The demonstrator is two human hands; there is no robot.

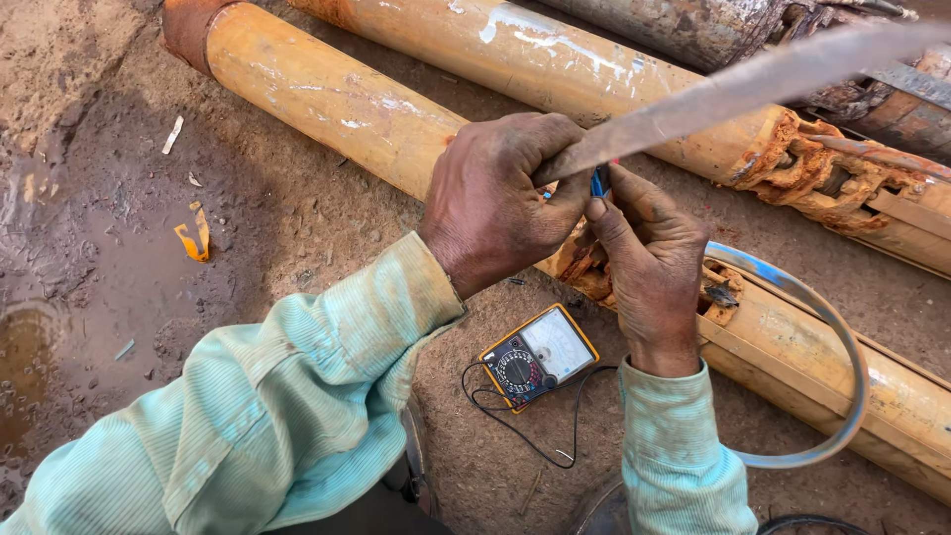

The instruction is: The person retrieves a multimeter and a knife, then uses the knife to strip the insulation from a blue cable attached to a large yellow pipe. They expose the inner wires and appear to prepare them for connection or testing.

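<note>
Head view: left hand (495,203) grips the near end of a long flat grey metal blade (733,94), fingers wrapped shut round it; the blade runs up and right, out past the frame edge. Right hand (649,263) pinches a small blue wire end (599,183) between thumb and forefinger, fingers closed on it, held right against the blade edge. Both hands are up above the ground, over a rusted break in the long yellow-orange pipe (327,99).

Progress, judging from this: blade meets wire, so the scraping or stripping looks under way, not finished; whether bare conductor shows is too small to tell. The yellow analogue multimeter with black leads (538,357) lies untouched on the dirt ground (297,228) just below the hands, leads loose, not connected to anything visible.

Containers: none in sight. A second yellow-orange pipe (594,74) lies behind, corroded at its end. A curved grey-blue metal band (847,357) loops over the near pipe at right. An orange scrap (193,238) lies on wet soil at left.
</note>
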